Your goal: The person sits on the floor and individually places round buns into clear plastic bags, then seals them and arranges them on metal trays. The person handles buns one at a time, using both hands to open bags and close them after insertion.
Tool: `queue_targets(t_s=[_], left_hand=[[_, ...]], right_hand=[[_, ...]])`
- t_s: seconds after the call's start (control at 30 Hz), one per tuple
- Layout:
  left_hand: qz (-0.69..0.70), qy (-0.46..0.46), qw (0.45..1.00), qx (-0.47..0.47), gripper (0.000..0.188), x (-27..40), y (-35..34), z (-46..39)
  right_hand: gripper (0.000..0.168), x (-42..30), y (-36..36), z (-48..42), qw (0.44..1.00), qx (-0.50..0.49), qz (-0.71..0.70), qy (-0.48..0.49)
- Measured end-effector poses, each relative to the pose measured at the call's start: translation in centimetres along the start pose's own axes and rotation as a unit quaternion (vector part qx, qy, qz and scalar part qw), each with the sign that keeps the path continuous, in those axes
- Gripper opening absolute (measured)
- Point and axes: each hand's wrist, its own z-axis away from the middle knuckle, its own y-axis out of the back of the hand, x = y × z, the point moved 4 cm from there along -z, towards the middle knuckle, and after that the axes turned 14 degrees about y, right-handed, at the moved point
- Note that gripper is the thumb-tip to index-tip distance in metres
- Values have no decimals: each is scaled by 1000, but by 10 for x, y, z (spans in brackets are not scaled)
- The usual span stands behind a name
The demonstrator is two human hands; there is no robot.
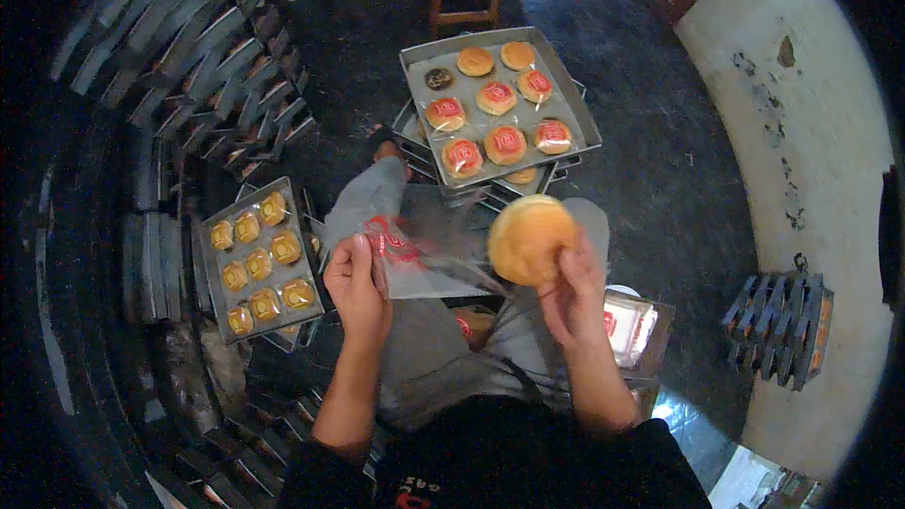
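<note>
My left hand (pixel 359 279) pinches a clear plastic bag (pixel 396 244) with red print, above my lap. In my right hand (pixel 576 283) is a round golden-brown bun (pixel 532 240), slightly blurred and out of the bag. Just beyond my knees, a metal baking tray (pixel 590 134) holds several buns in clear wrappers with red print, such as one wrapped bun (pixel 505 145). Two bare buns, one of them a golden bun (pixel 474 61), and a dark round item (pixel 438 78) lie at its far side. Beneath my hands is a pale flat surface (pixel 445 286) across my lap.
At the left, a tray (pixel 233 332) holds several wrapped buns with yellow marks. Stacked metal trays (pixel 226 49) stand further left. Beside my right thigh is a container of printed bags (pixel 628 329). More stacked trays (pixel 778 329) stand at the right wall; a wooden stool (pixel 464 18) stands ahead.
</note>
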Motion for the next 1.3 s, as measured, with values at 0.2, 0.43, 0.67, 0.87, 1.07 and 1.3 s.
queue_targets(t_s=[0.2, 0.43, 0.67, 0.87, 1.07, 1.3], left_hand=[[-181, -44, 982, -32, 12, -27, -25, 9], [-192, 81, 942, -264, 59, -50, -58, 12], [280, 162, 884, -338, 87, -19, -140, 56], [124, 130, 916, -359, 88, -34, -128, 55], [217, 81, 913, -336, 95, -11, -113, 52], [-41, 5, 965, -259, 97, -22, -99, 48]], right_hand=[[46, -31, 14, 12, 960, -92, 264, 22], [43, -41, 15, 34, 862, -92, 457, 199], [44, -42, -43, 39, 651, -324, 597, 338], [46, -19, -42, 23, 666, -291, 580, 368], [44, -3, -39, 31, 673, -302, 558, 381], [43, 8, -43, 25, 682, -282, 561, 376]])
